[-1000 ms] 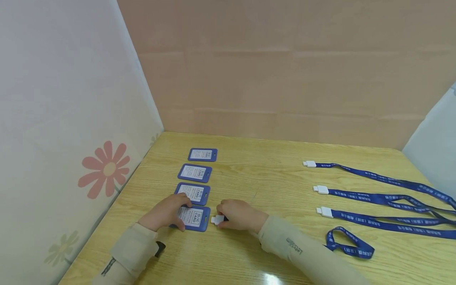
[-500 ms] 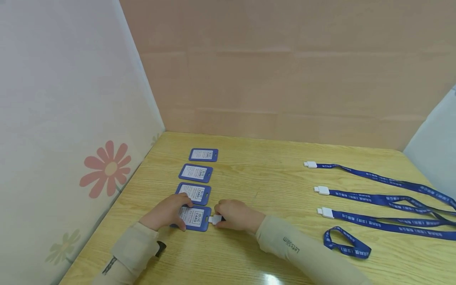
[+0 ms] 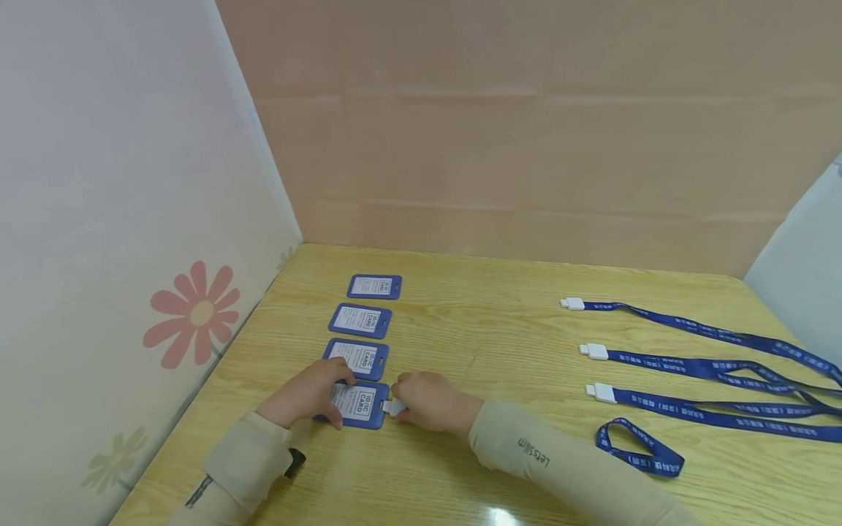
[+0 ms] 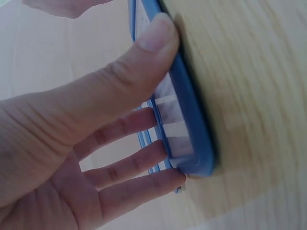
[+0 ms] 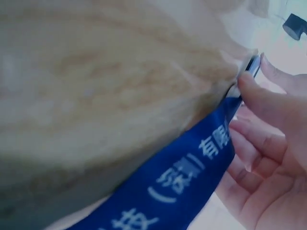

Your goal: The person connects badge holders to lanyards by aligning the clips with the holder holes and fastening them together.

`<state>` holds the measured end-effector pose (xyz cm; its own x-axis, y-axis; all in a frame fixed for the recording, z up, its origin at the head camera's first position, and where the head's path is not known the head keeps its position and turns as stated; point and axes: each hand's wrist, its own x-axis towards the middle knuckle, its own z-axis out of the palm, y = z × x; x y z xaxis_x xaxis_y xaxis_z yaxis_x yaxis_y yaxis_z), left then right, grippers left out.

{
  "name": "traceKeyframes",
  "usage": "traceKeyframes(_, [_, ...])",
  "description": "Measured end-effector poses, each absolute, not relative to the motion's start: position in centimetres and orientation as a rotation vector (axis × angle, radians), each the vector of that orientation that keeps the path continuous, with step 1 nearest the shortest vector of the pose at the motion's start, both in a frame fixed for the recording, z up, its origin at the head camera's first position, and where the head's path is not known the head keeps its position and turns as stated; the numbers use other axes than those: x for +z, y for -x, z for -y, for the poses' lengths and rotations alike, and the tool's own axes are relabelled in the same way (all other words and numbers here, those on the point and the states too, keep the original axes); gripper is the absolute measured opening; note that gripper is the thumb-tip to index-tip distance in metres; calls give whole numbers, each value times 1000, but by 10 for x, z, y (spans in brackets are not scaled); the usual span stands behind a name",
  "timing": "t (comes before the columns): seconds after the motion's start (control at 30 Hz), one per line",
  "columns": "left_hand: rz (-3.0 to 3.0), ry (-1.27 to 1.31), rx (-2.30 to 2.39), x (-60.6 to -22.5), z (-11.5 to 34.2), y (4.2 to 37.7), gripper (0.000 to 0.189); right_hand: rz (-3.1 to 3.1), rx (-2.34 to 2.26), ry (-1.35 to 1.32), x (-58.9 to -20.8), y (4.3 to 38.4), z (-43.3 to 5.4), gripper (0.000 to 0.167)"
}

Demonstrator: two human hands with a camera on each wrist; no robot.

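Badge point(image 3: 360, 404) within left grip point(image 3: 309, 394)

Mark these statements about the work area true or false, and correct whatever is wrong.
1. The left hand grips the nearest card holder. True.
2. The right hand lies flat on the table. False: it pinches a white clip at that holder's slotted end.
3. Five card holders lie in the column. False: there are four.
4. Three stretched-out lanyards on the right have white end pieces facing the column. True.
5. The lanyard straps are red. False: they are blue.
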<state>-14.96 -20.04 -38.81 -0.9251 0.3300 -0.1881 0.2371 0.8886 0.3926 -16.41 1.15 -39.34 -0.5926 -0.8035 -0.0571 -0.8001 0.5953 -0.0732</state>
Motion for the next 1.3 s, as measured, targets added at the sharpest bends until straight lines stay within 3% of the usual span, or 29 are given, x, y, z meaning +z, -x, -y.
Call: traceKeyframes(1.3, [-2776,-463,496,-386,193,156,50,-2774,71,1218,-385,155,8,21])
